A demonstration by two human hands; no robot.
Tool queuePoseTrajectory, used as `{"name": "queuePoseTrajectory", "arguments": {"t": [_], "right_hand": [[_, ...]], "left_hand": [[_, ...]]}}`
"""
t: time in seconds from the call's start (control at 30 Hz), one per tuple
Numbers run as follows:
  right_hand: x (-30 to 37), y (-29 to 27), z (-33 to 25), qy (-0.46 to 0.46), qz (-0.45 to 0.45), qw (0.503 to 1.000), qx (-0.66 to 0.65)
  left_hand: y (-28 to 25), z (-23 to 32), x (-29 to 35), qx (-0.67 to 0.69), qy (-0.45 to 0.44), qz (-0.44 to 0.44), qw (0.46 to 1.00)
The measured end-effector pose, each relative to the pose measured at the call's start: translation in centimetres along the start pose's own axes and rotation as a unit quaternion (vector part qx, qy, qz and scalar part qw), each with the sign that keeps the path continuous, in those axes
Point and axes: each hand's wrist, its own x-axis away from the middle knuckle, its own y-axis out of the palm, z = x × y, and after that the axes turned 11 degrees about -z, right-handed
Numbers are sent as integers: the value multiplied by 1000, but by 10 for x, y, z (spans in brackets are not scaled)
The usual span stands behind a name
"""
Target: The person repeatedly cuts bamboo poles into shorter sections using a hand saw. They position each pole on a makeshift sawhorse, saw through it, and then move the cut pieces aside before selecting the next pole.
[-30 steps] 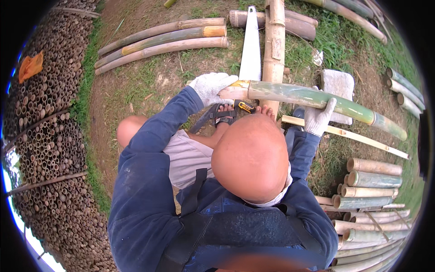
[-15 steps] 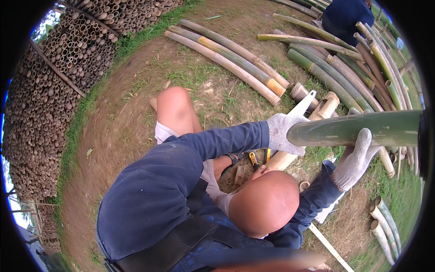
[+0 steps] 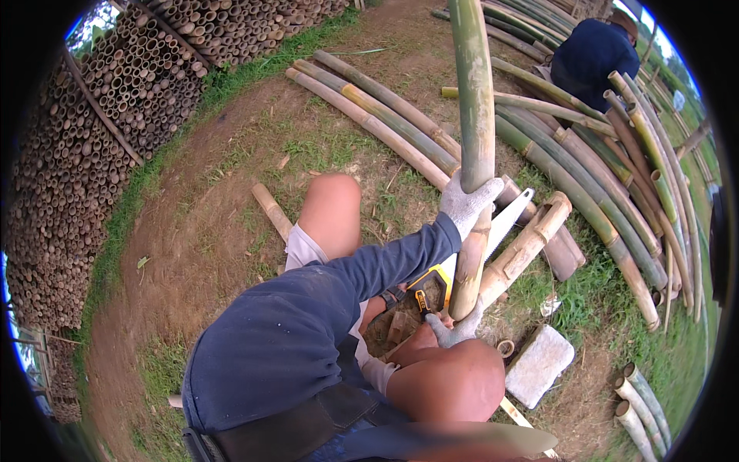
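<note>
A long green bamboo pole (image 3: 474, 92) stretches from near my knees toward the far side, turning paler at its lower end. My left hand (image 3: 466, 205), in a light knitted glove, is closed around its middle. The gloved right hand (image 3: 459, 331) holds the near end, its fingers partly hidden by the pole and my knee. Behind the pole lies a hand saw with a yellow-black handle (image 3: 436, 279) and a pale blade (image 3: 511, 222). A yellow-black utility knife (image 3: 422, 302) is by my foot. Another cut bamboo length (image 3: 531, 245) slants beside the pole.
Bamboo poles (image 3: 377, 115) lie on the ground ahead, with a larger heap (image 3: 585, 177) to the right. A pale block (image 3: 541, 365) rests near my right knee. One person in dark clothing (image 3: 593, 58) sits far right. Stacked bamboo (image 3: 92, 177) lines the left.
The bamboo pole has swung from pointing right to pointing away from me. My right hand has moved down and left to its near end; the left hand still grips it.
</note>
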Motion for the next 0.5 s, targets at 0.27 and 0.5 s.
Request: {"name": "queuePoseTrajectory", "arguments": {"t": [0.27,0.5], "right_hand": [[-56,-49,-34,78,37,992,88],[-96,-29,-19,163,-29,986,24]], "left_hand": [[-88,-77,-32,77,-105,244,961],[-129,-110,-34,75,-96,302,945]]}}
